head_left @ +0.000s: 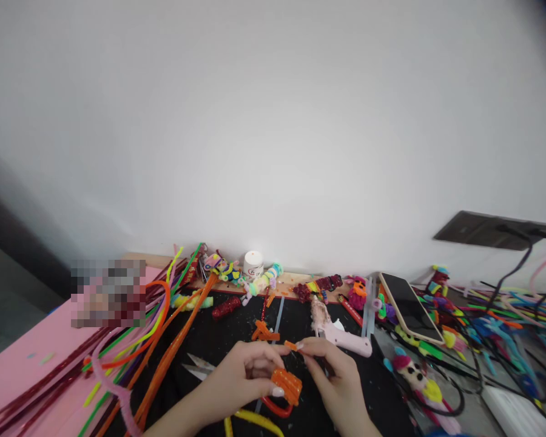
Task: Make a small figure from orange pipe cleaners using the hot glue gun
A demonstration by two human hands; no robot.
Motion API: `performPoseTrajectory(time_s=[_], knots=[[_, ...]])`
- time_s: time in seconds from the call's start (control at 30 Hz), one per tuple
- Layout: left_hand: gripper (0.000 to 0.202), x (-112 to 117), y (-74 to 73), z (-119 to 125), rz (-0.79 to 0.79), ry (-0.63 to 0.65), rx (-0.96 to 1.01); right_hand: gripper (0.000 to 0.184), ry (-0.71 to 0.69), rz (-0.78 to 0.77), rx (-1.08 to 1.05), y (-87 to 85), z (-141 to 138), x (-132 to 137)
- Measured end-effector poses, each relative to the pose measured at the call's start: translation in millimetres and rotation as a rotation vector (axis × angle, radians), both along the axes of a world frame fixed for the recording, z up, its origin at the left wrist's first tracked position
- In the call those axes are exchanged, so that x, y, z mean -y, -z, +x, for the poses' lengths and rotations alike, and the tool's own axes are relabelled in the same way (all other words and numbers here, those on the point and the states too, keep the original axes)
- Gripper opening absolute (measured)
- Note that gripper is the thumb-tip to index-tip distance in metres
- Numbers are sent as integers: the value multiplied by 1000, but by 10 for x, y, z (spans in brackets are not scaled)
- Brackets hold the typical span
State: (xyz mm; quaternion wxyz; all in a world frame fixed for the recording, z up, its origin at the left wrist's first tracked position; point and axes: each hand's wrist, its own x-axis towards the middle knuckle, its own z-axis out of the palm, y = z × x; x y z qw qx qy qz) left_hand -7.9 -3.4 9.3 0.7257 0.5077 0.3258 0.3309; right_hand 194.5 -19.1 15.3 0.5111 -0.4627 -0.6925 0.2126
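Orange roll (287,386) sits in left fingers (264,351); white cup (253,262) bears illegible print.

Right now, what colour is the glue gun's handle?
Pale pink; the glue gun shows best in the head view.

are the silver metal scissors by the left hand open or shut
Open: the silver metal scissors show two blades with tips spread apart; the handles are hidden behind the left hand and forearm.
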Motion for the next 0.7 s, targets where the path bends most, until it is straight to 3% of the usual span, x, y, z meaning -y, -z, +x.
performPoseTrajectory(time_s=[0.13, 0.57, 0.7], knots=[[22, -5, -7, -3, -43, 28, 62, 15, -85, -5, 21, -19, -33, 20], [23, -45, -11, -5, -132, 67, 118, 16, -169, -140, -107, -26, -134, 62], [24, -56, 30, -22, -121, 49, 68, 13, -117, -207, -170, -17, -131, 69]])
